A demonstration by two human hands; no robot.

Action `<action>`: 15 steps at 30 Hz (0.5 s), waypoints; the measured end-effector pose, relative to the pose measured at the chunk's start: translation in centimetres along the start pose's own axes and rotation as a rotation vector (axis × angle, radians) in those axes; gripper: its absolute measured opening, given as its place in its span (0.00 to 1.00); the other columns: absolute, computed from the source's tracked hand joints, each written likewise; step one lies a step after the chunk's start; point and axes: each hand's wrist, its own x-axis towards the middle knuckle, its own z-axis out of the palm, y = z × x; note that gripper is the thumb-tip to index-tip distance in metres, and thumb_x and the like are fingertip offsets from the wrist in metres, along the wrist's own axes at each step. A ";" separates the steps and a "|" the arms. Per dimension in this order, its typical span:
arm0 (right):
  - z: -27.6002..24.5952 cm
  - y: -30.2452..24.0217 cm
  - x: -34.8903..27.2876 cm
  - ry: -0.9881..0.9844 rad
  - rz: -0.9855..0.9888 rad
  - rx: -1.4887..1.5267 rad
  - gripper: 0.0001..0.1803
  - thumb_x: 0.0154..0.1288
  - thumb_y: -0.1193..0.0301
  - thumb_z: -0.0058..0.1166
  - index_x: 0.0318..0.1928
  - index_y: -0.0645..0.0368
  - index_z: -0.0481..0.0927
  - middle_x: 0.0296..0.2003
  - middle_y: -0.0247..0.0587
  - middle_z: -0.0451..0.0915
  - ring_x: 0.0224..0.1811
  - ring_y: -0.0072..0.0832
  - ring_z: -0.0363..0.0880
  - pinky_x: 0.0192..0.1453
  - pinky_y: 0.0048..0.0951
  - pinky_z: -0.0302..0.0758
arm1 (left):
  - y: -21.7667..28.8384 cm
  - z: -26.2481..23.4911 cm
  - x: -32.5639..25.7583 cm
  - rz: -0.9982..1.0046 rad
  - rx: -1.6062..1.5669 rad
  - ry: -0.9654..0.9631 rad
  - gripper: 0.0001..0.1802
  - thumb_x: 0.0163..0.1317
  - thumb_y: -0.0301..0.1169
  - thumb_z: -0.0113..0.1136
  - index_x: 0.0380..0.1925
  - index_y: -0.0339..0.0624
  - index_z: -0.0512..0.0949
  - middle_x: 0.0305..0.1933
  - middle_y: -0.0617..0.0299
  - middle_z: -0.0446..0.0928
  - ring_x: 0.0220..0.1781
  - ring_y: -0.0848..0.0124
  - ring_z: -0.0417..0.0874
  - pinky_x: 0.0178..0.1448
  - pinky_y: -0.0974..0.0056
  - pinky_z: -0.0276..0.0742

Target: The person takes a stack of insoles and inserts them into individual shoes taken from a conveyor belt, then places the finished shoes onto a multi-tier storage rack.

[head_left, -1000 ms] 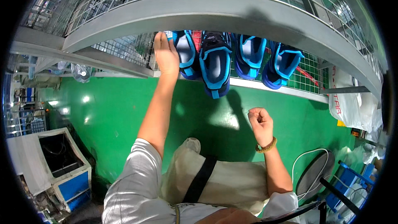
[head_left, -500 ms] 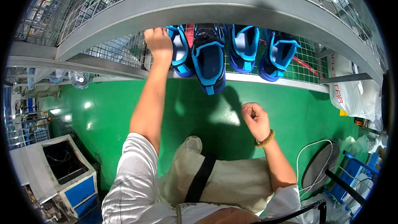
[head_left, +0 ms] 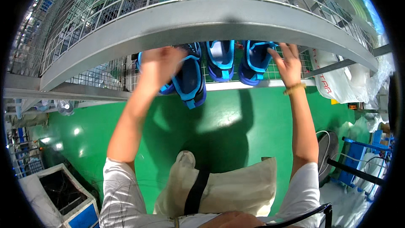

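Several black shoes with bright blue trim stand in a row on a wire-mesh shelf (head_left: 114, 76), heels toward me. My left hand (head_left: 162, 65) is smeared by motion over the two left shoes; it hides most of the leftmost one, and its fingers are unclear. Next to it, the second shoe (head_left: 188, 82) juts out past the shelf's front edge, slightly turned. The third shoe (head_left: 220, 61) stands untouched in the middle. At the right end, my right hand (head_left: 289, 65) is beside the rightmost shoe (head_left: 255, 61), fingers spread, thumb close to its collar; contact is hard to tell.
A grey metal beam (head_left: 211, 19) with wire mesh crosses above the shoes. White plastic bags (head_left: 337, 80) hang at the right. Below lies green floor (head_left: 228, 114). A white and blue cabinet (head_left: 63, 194) stands lower left, and a round dark disc (head_left: 329, 152) lower right.
My right hand has risen from above the floor to the rightmost shoe. My left hand has shifted onto the second shoe's side. That shoe now sits more tilted, and the view has moved.
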 end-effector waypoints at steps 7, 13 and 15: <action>4.1 4.2 2.6 -0.201 -0.170 -0.155 0.14 0.50 0.60 0.53 0.36 0.52 0.76 0.34 0.41 0.76 0.36 0.40 0.74 0.36 0.33 0.71 | -3.4 7.3 7.8 0.524 0.808 0.017 0.24 0.50 0.45 0.52 0.41 0.37 0.72 0.40 0.51 0.74 0.44 0.62 0.75 0.49 0.62 0.68; 6.2 7.0 3.5 -0.168 -0.310 -0.324 0.16 0.50 0.57 0.51 0.37 0.51 0.76 0.36 0.42 0.76 0.38 0.40 0.73 0.41 0.36 0.69 | -4.6 6.0 10.4 0.557 0.635 -0.099 0.25 0.50 0.46 0.52 0.41 0.37 0.72 0.40 0.51 0.74 0.44 0.62 0.74 0.49 0.62 0.68; 6.4 6.2 3.6 -0.191 -0.280 -0.274 0.16 0.50 0.57 0.51 0.37 0.51 0.76 0.36 0.42 0.76 0.39 0.40 0.73 0.42 0.36 0.69 | -4.9 5.7 10.5 0.559 0.614 -0.108 0.25 0.50 0.47 0.52 0.41 0.37 0.72 0.40 0.51 0.74 0.44 0.62 0.74 0.49 0.62 0.68</action>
